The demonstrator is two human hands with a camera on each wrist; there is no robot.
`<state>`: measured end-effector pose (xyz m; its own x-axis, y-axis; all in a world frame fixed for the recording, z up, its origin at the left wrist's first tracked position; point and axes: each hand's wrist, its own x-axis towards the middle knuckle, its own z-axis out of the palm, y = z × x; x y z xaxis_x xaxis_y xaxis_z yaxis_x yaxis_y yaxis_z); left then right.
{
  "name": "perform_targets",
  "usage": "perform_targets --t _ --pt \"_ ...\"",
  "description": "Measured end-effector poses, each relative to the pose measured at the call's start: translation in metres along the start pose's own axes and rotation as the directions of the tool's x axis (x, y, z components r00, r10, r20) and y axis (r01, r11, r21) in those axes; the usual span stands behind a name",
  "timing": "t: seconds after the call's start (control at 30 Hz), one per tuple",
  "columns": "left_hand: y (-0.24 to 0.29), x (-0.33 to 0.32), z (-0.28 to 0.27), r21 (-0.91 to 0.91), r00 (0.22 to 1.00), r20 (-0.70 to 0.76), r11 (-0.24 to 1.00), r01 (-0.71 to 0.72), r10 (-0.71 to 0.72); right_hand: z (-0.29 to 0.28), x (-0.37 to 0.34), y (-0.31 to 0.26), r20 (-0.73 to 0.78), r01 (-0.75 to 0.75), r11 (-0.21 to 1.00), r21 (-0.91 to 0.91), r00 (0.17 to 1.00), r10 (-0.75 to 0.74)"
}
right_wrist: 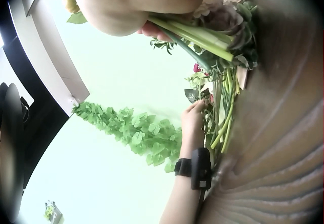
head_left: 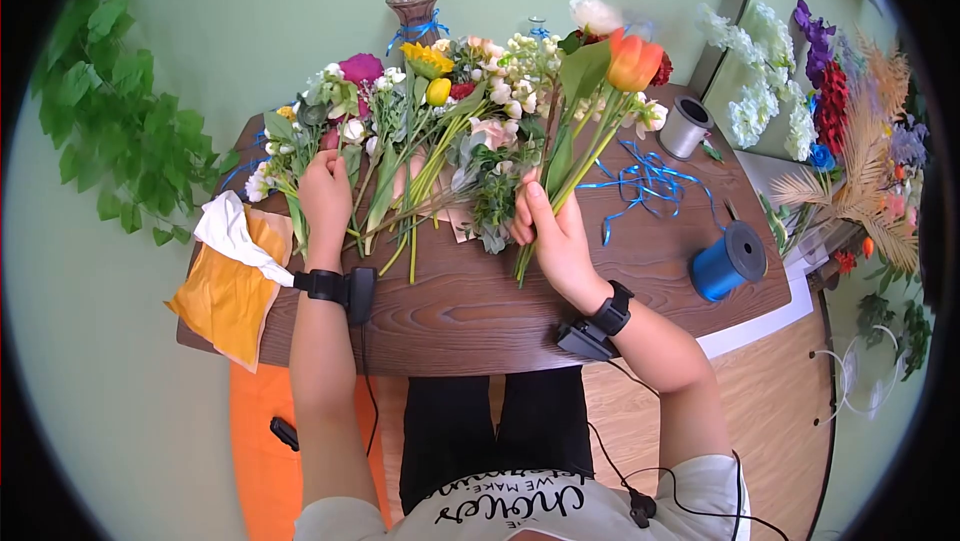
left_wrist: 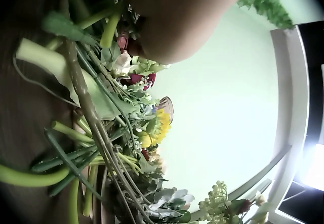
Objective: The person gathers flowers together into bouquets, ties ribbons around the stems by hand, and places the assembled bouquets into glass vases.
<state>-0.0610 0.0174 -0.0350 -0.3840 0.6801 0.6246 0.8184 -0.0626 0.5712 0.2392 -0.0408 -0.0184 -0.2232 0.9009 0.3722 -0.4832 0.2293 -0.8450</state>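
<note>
My right hand (head_left: pixel 560 241) grips several green stems (right_wrist: pixel 202 39) in a small bunch. An orange tulip (head_left: pixel 635 61) and a white bloom (head_left: pixel 596 16) stand at its top, tilted to the right, and the cut ends point down over the table. On the left, my left hand (head_left: pixel 326 196) reaches into the flowers lying on the table, its fingertips pinched at a stem beside a dark pink bud (head_left: pixel 330 139). Between the hands lie a sunflower (head_left: pixel 428 61), a yellow tulip (head_left: pixel 438 92) and loose stems (left_wrist: pixel 109 148). The left fingertips are partly hidden in the left wrist view.
Blue ribbon (head_left: pixel 640 186) lies tangled right of the bunch, near a blue ribbon spool (head_left: pixel 728 261) and a silver spool (head_left: pixel 686 128). Orange wrapping paper (head_left: pixel 235 286) covers the left corner. A glass vase (head_left: pixel 414 13) stands behind. More flowers (head_left: pixel 850 141) stand at the right.
</note>
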Motion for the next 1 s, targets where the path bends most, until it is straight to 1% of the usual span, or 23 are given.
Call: perform_targets --t 0.07,0.27,0.37,0.47,0.57,0.6,0.7,0.73,0.77,0.83,0.87,0.9,0.97,1.0 --pt "-0.002 0.002 0.003 -0.085 0.998 -0.046 0.995 -0.056 0.052 0.000 0.000 0.000 0.001 0.000 1.000 -0.021 1.000 0.000" --pt "0.017 0.001 -0.001 -0.342 1.000 -0.025 0.940 0.006 -0.015 0.003 -0.002 -0.002 0.001 -0.041 0.999 -0.001 0.999 0.041" --pt "0.027 -0.001 -0.001 -0.443 0.997 -0.076 0.896 -0.040 0.007 0.003 -0.002 -0.003 0.008 -0.029 0.999 -0.033 1.000 0.029" --pt "0.046 -0.006 -0.005 -0.569 0.995 -0.096 0.819 -0.066 0.014 0.005 -0.004 -0.005 0.005 -0.008 0.998 -0.060 1.000 0.008" --pt "0.063 -0.014 -0.013 -0.610 0.990 -0.121 0.781 -0.133 0.075 0.005 -0.005 -0.006 0.018 0.044 0.993 -0.108 0.999 -0.043" --pt "0.068 -0.017 -0.013 -0.652 0.987 -0.136 0.742 -0.158 0.090 0.005 -0.005 -0.006 0.018 0.063 0.988 -0.137 0.998 -0.062" --pt "0.090 -0.031 -0.021 -0.735 0.991 -0.045 0.668 -0.118 0.124 0.005 -0.006 -0.009 0.038 0.099 0.971 -0.216 0.995 -0.093" --pt "0.097 -0.037 -0.024 -0.737 0.987 0.036 0.671 -0.078 0.154 0.003 -0.005 -0.007 0.062 0.135 0.954 -0.267 0.991 -0.122" --pt "0.100 -0.043 -0.021 -0.755 0.980 0.092 0.654 -0.047 0.176 0.004 -0.005 -0.008 0.048 0.144 0.953 -0.267 0.990 -0.136" --pt "0.108 -0.054 -0.016 -0.742 0.956 0.147 0.667 -0.063 0.254 0.007 -0.006 -0.010 0.025 0.165 0.950 -0.265 0.986 -0.165" --pt "0.112 -0.060 -0.014 -0.736 0.944 0.172 0.674 -0.069 0.283 0.006 -0.006 -0.011 0.038 0.166 0.941 -0.295 0.986 -0.162" --pt "0.119 -0.065 -0.015 -0.734 0.934 0.230 0.679 -0.018 0.274 0.003 -0.006 -0.011 0.053 0.168 0.931 -0.325 0.986 -0.160" --pt "0.124 -0.073 -0.006 -0.700 0.905 0.124 0.683 -0.211 0.407 0.003 -0.005 -0.014 0.059 0.169 0.915 -0.366 0.986 -0.158" --pt "0.127 -0.075 -0.006 -0.675 0.877 0.124 0.687 -0.268 0.464 0.006 -0.006 -0.015 0.052 0.167 0.910 -0.379 0.986 -0.159"
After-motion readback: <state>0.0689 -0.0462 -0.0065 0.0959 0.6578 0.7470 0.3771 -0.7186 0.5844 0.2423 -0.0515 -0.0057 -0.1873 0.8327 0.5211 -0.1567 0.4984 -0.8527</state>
